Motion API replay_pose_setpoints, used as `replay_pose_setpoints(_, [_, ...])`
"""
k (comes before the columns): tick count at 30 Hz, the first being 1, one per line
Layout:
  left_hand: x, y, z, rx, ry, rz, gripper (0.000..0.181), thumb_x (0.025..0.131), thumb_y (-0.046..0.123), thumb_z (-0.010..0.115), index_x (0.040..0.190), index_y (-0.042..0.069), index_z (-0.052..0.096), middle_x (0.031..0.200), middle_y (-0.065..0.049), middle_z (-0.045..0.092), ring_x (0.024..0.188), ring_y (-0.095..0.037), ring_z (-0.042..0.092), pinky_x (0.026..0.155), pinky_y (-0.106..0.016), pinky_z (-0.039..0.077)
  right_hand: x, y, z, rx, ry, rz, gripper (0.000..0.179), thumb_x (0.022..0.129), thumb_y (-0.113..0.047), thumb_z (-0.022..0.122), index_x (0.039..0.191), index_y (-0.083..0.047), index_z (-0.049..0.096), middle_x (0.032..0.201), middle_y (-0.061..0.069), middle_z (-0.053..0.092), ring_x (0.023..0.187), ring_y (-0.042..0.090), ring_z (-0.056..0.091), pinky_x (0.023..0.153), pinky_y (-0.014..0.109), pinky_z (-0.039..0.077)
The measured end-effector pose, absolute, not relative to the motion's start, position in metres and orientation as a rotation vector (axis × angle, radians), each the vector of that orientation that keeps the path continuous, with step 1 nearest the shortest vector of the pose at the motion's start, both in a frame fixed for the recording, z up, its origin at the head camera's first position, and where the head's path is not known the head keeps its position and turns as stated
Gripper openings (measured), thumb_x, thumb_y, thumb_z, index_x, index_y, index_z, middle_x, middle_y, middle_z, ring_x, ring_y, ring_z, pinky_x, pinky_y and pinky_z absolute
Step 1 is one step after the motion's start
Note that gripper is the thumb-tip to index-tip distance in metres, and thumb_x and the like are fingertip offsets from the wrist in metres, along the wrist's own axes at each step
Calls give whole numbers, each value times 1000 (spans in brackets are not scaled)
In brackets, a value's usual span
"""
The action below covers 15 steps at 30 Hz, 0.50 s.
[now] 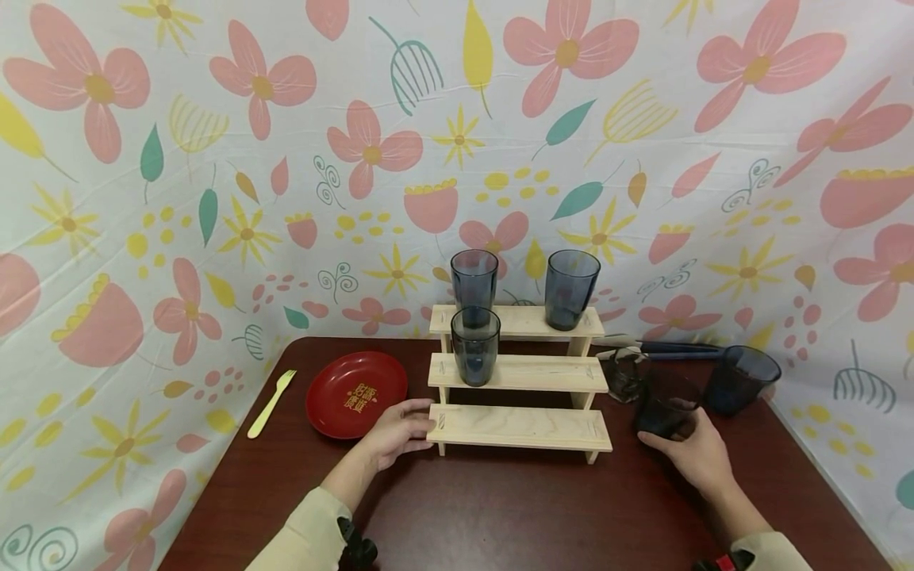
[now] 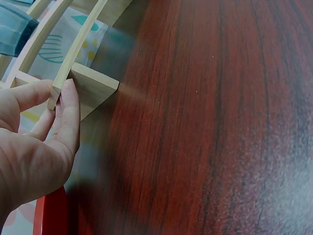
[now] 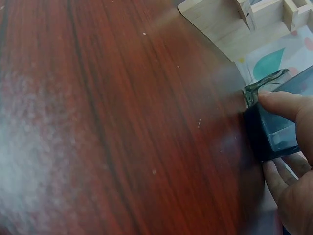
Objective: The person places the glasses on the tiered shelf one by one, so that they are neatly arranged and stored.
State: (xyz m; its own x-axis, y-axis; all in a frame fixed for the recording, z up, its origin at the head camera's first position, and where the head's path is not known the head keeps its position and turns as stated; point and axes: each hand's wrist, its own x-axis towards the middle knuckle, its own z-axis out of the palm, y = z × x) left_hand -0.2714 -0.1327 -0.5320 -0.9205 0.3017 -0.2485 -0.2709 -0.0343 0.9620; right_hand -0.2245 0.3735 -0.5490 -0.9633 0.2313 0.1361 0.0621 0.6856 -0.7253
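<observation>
A three-step wooden rack point(image 1: 521, 427) stands mid-table. My left hand point(image 1: 393, 434) pinches the left end of its lowest step between thumb and fingers, as the left wrist view confirms at the step's end point(image 2: 55, 98). At the right, my right hand point(image 1: 693, 452) grips a dark blue-grey glass point(image 1: 658, 412) around its side near the table; the right wrist view shows thumb and fingers on the glass point(image 3: 259, 132). Two similar glasses stand on the top step, one left point(image 1: 474, 277) and one right point(image 1: 571, 289). Another glass point(image 1: 475, 349) stands on the middle step's left end.
Right of the rack are a clear glass item point(image 1: 625, 374), another dark glass point(image 1: 739, 381) and dark sticks point(image 1: 681, 349) behind them. Left of it lie a red plate point(image 1: 357, 373) and a pale yellow fork point(image 1: 271, 404). Flowered cloth point(image 1: 457, 170) hangs behind the table.
</observation>
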Motion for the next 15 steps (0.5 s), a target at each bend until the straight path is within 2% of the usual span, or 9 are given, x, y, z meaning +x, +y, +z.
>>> replay_pose_setpoints(5, [-271, -133, -532, 41, 1859, 2014, 60, 96, 6, 69, 149, -6, 44, 128, -22, 62, 96, -24, 71, 84, -39, 61, -225, 375, -550, -247, -2680, 1121, 95, 83, -44, 89, 147, 4, 39, 125, 29, 56, 108, 46, 61, 84, 58, 55])
replay_pose_setpoints(9, [-271, -132, -532, 50, 1855, 2013, 61, 96, 6, 69, 149, -7, 43, 128, -22, 62, 96, -24, 71, 85, -39, 61, -225, 378, -548, -264, -2690, 1100, 91, 83, -46, 88, 144, 2, 42, 122, 26, 58, 100, 40, 63, 72, 42, 56])
replay_pose_setpoints(15, [-271, -133, -532, 49, 1853, 2013, 62, 96, 6, 69, 150, -7, 42, 129, -22, 61, 96, -25, 71, 85, -40, 61, -228, 378, -532, -274, -2701, 1112, 96, 84, -51, 85, 147, 4, 38, 123, 28, 56, 102, 42, 62, 70, 40, 54])
